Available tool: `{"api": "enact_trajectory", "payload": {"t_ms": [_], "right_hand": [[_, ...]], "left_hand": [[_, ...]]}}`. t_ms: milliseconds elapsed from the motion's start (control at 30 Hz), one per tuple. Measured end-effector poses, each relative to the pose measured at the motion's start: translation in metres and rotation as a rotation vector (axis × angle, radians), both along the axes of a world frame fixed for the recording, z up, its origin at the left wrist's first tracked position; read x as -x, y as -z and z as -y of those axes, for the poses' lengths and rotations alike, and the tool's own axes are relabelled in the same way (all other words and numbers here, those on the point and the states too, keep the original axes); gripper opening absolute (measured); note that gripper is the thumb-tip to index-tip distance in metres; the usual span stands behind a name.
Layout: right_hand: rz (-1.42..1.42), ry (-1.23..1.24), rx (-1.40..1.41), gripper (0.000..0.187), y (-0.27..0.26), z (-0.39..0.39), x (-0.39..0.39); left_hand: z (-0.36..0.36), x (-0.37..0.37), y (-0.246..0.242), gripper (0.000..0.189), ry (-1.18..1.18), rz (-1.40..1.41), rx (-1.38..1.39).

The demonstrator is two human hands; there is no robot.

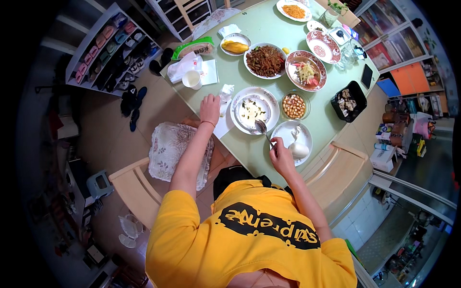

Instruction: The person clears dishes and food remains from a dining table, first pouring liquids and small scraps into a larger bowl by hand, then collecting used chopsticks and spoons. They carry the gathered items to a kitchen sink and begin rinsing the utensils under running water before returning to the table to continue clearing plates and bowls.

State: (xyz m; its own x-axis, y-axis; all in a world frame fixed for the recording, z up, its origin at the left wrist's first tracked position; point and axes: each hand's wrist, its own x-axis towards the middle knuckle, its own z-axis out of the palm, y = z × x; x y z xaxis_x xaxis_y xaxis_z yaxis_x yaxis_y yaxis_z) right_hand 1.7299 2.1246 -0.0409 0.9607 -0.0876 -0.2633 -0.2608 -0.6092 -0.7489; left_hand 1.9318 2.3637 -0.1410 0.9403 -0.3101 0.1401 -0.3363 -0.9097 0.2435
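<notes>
My right hand (281, 157) grips the handle of a metal spoon (260, 126). The spoon's bowl is over the near rim of a patterned plate (234, 114) with dark green scraps in pale liquid. Close beside that hand, a white bun-like piece of food (299, 150) lies on a smaller white plate (278, 134). My left hand (210, 109) is at the table's left edge, back up, beside a crumpled tissue (227, 92) and a flat white sheet (222, 126). Its fingertips point away from me; whether they hold anything is hidden.
Ahead on the green table (248, 153) are a glass bowl of peanuts (294, 106), a plate of shredded brown food (264, 60), a soup bowl (306, 70) and a paper cup (192, 80). At right sit a black bin (348, 101) and a phone (366, 76). Wooden chairs (138, 190) flank me.
</notes>
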Motion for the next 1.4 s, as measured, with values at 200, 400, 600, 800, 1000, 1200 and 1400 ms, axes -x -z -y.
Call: {"api": "enact_trajectory", "payload": {"t_ms": [200,400,600,800,1000,1200,1400], "right_hand": [[0.022,-0.026,0.012,0.029,-0.002,0.000,0.005],[0.005,-0.016,0.026,0.029,-0.004,0.002,0.004],[0.024,-0.032,0.041,0.030,-0.002,0.004,0.000],[-0.020,-0.001,0.016,0.031,-0.002,0.005,-0.012],[-0.025,0.033,-0.025,0.031,-0.002,0.011,-0.025],[-0.079,0.066,-0.050,0.031,-0.005,0.017,-0.042],[-0.120,0.105,-0.057,0.032,-0.007,0.024,-0.058]], "left_hand": [[0.004,0.050,0.007,0.030,0.175,-0.168,0.147],[-0.002,0.051,0.007,0.030,0.272,-0.179,0.136],[0.002,0.013,0.007,0.024,-0.174,-0.562,0.305],[0.010,-0.005,-0.002,0.024,-0.012,-0.423,-0.030],[0.022,-0.052,0.000,0.022,-0.222,-0.205,0.287],[0.052,-0.105,0.024,0.020,-0.065,-0.298,0.260],[0.109,-0.114,0.005,0.023,0.320,-0.499,0.172]]}}
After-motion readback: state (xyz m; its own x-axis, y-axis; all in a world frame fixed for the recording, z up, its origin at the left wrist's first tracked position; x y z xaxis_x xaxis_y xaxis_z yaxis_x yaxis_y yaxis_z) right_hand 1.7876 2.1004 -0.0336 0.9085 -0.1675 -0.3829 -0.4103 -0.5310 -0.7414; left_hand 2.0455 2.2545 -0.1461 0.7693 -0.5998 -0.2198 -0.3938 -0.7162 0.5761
